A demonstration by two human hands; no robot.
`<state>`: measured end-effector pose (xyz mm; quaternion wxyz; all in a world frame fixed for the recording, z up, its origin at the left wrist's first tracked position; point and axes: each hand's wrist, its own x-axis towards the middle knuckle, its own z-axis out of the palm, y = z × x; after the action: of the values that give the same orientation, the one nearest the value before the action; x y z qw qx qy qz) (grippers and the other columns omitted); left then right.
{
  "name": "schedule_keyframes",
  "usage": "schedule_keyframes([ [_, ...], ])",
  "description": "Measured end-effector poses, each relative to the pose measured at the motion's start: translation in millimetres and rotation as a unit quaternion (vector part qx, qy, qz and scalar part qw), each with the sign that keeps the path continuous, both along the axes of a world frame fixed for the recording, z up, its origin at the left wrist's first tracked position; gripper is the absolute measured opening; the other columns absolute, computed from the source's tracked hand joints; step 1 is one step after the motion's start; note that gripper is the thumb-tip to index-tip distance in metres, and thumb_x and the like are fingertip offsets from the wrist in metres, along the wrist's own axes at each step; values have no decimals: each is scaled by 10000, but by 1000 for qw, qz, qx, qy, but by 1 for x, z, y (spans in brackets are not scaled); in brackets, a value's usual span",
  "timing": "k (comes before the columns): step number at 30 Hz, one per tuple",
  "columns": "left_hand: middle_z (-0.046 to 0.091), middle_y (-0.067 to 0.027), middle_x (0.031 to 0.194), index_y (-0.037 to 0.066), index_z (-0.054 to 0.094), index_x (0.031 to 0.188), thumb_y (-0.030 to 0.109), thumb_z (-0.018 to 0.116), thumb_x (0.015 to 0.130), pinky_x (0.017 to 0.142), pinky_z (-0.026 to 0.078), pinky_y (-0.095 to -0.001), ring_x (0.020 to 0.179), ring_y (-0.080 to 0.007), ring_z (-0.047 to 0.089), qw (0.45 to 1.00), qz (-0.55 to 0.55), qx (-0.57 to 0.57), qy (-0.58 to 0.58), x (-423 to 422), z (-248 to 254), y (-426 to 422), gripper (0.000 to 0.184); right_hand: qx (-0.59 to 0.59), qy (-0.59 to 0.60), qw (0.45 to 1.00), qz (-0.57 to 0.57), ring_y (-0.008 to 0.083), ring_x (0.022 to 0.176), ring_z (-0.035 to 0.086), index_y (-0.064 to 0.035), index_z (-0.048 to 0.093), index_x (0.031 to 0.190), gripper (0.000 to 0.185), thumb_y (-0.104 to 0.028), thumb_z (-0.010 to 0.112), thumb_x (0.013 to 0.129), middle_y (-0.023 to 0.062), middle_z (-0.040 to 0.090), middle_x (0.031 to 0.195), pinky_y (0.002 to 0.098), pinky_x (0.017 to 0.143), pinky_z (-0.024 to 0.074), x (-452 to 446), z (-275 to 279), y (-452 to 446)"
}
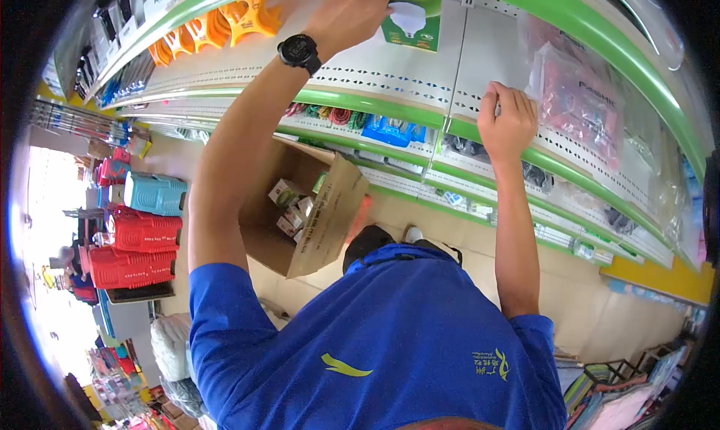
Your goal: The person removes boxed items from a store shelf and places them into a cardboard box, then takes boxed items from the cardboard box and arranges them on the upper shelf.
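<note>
My left hand (pixel 351 17), below a black wrist watch (pixel 298 52), is at the left edge of a green box with a light bulb picture (pixel 414 16). Its fingers and thumb close on that edge; the fingertips run out of view at the top. The box stands on a white perforated shelf (pixel 337 62) with a green front edge. My right hand (pixel 510 121) is over the shelf's front edge, fingers curled in and nothing visible in them, left of clear packages with pink contents (pixel 577 103).
An open cardboard box (pixel 326 220) with small boxes (pixel 289 208) inside stands on the floor at lower left. Orange items (pixel 247 19) sit at the shelf's left. Lower shelves hold blue packs (pixel 390 130). Red baskets (pixel 139 261) and teal baskets (pixel 154 193) are stacked farther left.
</note>
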<state>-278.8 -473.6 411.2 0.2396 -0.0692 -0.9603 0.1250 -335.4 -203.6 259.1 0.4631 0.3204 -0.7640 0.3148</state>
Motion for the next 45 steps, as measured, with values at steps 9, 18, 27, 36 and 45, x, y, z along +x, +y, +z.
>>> schedule_keyframes([
  [9, 659, -280, 1088, -48, 654, 1099, 126, 599, 905, 895, 497, -490, 1014, -426, 634, 989, -93, 88, 69, -35, -23, -17, 267, 22, -14, 999, -21, 256, 723, 652, -50, 708, 848, 60, -91, 675, 820, 83, 685, 766, 377, 655, 454, 1, -1, 0],
  [18, 672, -252, 1115, -18, 675, 1126, 180, 588, 946, 922, 480, -488, 1044, -422, 627, 989, -65, 135, 15, -54, -32, -13, 281, 23, -31, 999, -37, 254, 703, 644, -61, 698, 814, 35, -84, 677, 798, 75, 680, 751, 378, 655, 458, 3, 0, -2],
  [27, 686, -230, 1101, 4, 694, 1110, 253, 616, 938, 911, 496, -505, 1034, -417, 634, 990, -61, 26, 121, -115, -76, -31, 312, -18, 13, 999, -35, 238, 623, 596, -83, 632, 712, 52, -94, 652, 759, 53, 621, 657, 375, 635, 441, -5, -7, -2],
  [36, 505, -277, 1386, 47, 425, 1439, 341, 752, 833, 942, 522, -540, 1228, -455, 549, 997, 48, 25, 53, -151, -57, -12, 749, -3, -6, 999, -43, 223, 615, 603, -75, 665, 743, 23, -87, 663, 761, 49, 631, 654, 350, 638, 448, 0, -5, 5],
  [45, 441, -276, 1470, 64, 486, 1417, 334, 768, 831, 1081, 427, -521, 1369, -438, 423, 991, -38, 49, 121, -115, -67, 15, 705, -23, -21, 999, -28, 233, 613, 613, -80, 662, 748, 11, -84, 661, 758, 52, 648, 669, 357, 645, 461, -2, -6, 7],
])
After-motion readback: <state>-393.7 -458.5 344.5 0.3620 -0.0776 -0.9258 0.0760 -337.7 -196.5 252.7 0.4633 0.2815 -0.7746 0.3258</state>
